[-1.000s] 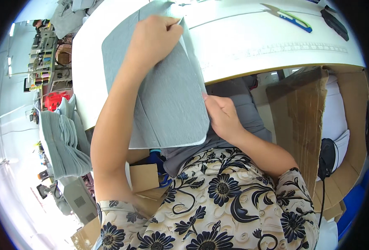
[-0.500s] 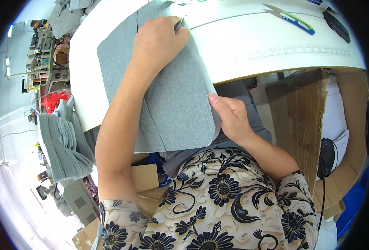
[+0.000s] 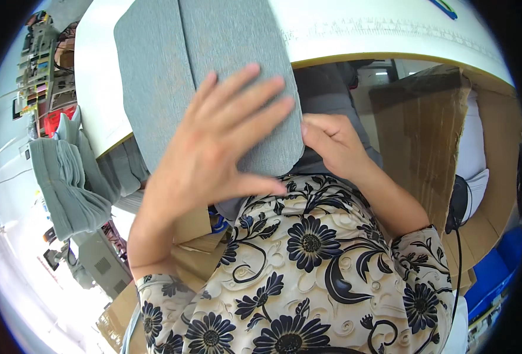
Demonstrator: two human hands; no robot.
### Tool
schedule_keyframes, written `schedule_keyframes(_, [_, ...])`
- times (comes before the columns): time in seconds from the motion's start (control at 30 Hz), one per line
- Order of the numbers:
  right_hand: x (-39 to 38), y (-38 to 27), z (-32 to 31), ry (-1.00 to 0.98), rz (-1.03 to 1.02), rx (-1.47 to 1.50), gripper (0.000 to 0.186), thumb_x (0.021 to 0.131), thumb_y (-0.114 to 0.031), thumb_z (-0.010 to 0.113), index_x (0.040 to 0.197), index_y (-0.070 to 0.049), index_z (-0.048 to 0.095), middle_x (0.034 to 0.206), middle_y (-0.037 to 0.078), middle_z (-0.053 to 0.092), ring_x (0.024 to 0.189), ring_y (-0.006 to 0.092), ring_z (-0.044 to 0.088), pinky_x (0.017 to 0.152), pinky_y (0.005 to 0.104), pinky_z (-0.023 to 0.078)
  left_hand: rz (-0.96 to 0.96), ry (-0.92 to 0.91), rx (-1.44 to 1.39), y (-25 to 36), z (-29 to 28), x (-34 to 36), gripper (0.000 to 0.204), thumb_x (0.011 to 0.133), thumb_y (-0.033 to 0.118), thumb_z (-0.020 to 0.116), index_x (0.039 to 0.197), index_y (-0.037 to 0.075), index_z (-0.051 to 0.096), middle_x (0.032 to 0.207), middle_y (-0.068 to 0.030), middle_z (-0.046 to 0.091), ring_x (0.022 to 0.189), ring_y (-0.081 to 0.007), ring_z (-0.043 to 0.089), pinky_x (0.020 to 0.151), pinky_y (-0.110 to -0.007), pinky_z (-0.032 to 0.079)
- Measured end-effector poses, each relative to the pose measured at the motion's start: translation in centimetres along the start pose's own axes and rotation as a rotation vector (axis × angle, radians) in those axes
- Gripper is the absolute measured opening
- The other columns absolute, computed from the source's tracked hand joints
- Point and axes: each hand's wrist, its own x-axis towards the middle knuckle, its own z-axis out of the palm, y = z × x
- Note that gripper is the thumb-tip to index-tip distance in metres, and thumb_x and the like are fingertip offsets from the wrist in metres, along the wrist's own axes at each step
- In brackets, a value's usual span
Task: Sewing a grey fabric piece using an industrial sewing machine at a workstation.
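A flat grey fabric panel (image 3: 149, 65) with rounded corners and a lengthwise seam rests partly on the white table (image 3: 99, 82), its near end overhanging toward my lap. My left hand (image 3: 211, 141) is spread over the near part of the panel, slightly blurred, with nothing held; whether its palm touches the cloth I cannot tell. At the panel's right edge, close to the near corner, my right hand (image 3: 335, 144) pinches the border between thumb and curled fingers.
A clear ruler (image 3: 385, 29) lies at the back right, with blue-and-green thread snips (image 3: 445, 8) beyond it. An open cardboard box (image 3: 414, 124) stands right, below the table edge. Folded grey fabric pieces (image 3: 66, 183) hang stacked on the left.
My left hand has let go of the panel's far right edge and come back toward me, its fingers now spread. My right hand still grips the near right edge. The view has shifted.
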Motion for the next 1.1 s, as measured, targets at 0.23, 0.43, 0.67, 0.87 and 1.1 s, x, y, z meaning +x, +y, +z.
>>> schedule_keyframes(0.23, [-0.3, -1.5, 0.5, 0.001, 0.010, 0.011, 0.030, 0.103, -0.020, 0.053, 0.096, 0.005, 0.068, 0.081, 0.002, 0.065, 0.076, 0.0066, 0.056, 0.068, 0.0240, 0.047, -0.009, 0.271, 0.007, 1.1, 3.6, -2.6, 0.058, 0.072, 0.021, 0.080, 0.126, 0.007, 0.065, 0.131, -0.0074, 0.062, 0.127, -0.0268, 0.056, 0.110, -0.052, 0.037])
schedule_keyframes(0.43, [-0.2, -1.6, 0.7, 0.039, -0.046, 0.039, 0.031, 0.104, -0.020, 0.051, 0.100, 0.007, 0.068, 0.084, 0.003, 0.068, 0.077, 0.0092, 0.060, 0.070, 0.0244, 0.050, 0.134, 0.432, 0.076, 0.6, 4.4, -2.8, 0.042, 0.071, 0.013, 0.078, 0.112, 0.003, 0.071, 0.116, -0.0111, 0.069, 0.113, -0.0290, 0.065, 0.097, -0.044, 0.050])
schedule_keyframes(0.67, [0.0, -0.7, 0.8, 0.056, -0.019, 0.104, 0.030, 0.104, -0.018, 0.050, 0.102, 0.006, 0.068, 0.087, 0.006, 0.069, 0.076, 0.0110, 0.062, 0.069, 0.0254, 0.053, 0.128, 0.439, 0.118, 1.1, 4.4, -2.3, 0.039, 0.066, 0.007, 0.077, 0.105, 0.001, 0.072, 0.108, -0.0108, 0.069, 0.100, -0.0274, 0.067, 0.079, -0.038, 0.054])
schedule_keyframes(0.87, [0.0, -0.8, 0.6, 0.051, -0.003, 0.061, 0.031, 0.103, -0.018, 0.050, 0.100, 0.006, 0.068, 0.086, 0.006, 0.069, 0.075, 0.0111, 0.062, 0.068, 0.0253, 0.053, 0.216, 0.501, 0.095, 0.7, 5.4, -2.6, 0.038, 0.063, 0.005, 0.079, 0.101, 0.002, 0.073, 0.108, -0.0083, 0.069, 0.089, -0.0235, 0.065, 0.071, -0.037, 0.052])
schedule_keyframes(1.1, [-0.1, -1.2, 1.1, 0.126, 0.029, 0.117, 0.034, 0.103, -0.022, 0.051, 0.097, 0.006, 0.068, 0.085, 0.007, 0.068, 0.075, 0.0116, 0.063, 0.069, 0.0259, 0.053, 0.286, 0.531, 0.117, 0.7, 6.2, -2.3, 0.033, 0.061, 0.004, 0.079, 0.094, 0.002, 0.074, 0.097, -0.0058, 0.066, 0.081, -0.0198, 0.062, 0.065, -0.035, 0.050])
